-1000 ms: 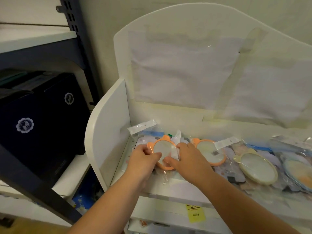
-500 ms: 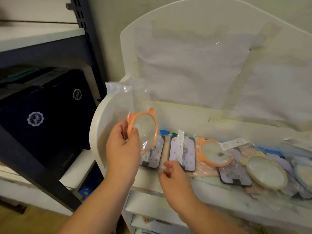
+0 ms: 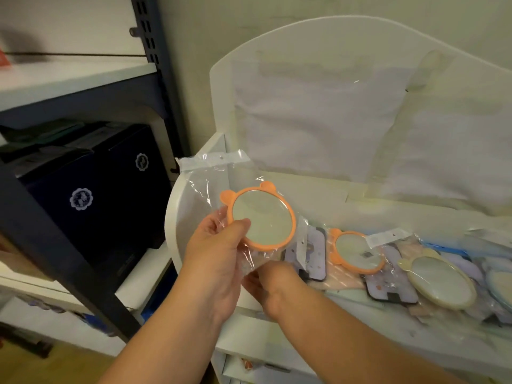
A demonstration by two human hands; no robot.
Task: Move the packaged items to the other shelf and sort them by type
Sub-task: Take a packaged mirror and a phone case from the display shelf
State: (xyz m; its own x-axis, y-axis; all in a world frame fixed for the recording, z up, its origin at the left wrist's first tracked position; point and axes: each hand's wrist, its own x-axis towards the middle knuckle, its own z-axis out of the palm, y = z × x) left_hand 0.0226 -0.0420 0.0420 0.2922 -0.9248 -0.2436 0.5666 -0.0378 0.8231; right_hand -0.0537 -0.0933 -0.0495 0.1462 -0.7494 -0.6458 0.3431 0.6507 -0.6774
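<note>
Orange-rimmed and bear-eared, the round mirror sits inside a clear plastic sleeve and is held up above the left end of the white shelf, clear of the other packets. The left hand grasps it, thumb on the front of the rim and fingers behind. The right hand is just below, fingers curled toward the sleeve's loose bottom edge; whether it actually pinches the plastic cannot be told from this view.

The sleeve looks slick and baggy, so the mirror could slide inside it or slip from the thumb if the grip rests only on film and not on the rim. A drop here would likely land it among the crowded packets below, knocking them out of order.

On the shelf lie a second orange mirror, a pale yellow mirror and several flat phone cases, all bagged and overlapping. The shelf has a tall rounded back panel with taped-on sheets. To the left stands a dark metal rack holding navy boxes with round white emblems, against a pale wall.
</note>
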